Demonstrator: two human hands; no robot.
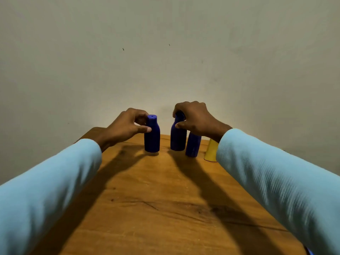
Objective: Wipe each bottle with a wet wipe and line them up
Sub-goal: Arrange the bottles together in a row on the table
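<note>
From the head camera, a wooden table (165,208) fills the lower part of the view, its orange-brown top marked with dark grain lines, knots and a few scratches. Long shadows of the arms run across it toward the near edge. Behind the table stands a plain pale wall (165,52) with two tiny dark specks high up (nothing else on it can be made out).

Three blue bottles stand at the far end of the table, close to the wall. The left hand (127,124) pinches the neck of the left bottle (152,138) between thumb and curled fingers; this bottle is upright and a thin shadow beneath it suggests it sits just off the wood. The right hand (195,118) wraps its fingers over the top of the middle bottle (177,138), thumb pressed on its shoulder; it tilts slightly. Just to its right stands a third bottle (192,145), its top hidden behind the right hand. Farther right, a yellow object (211,150) rests partly behind the light blue right sleeve (276,172). The left sleeve (46,190) matches.
</note>
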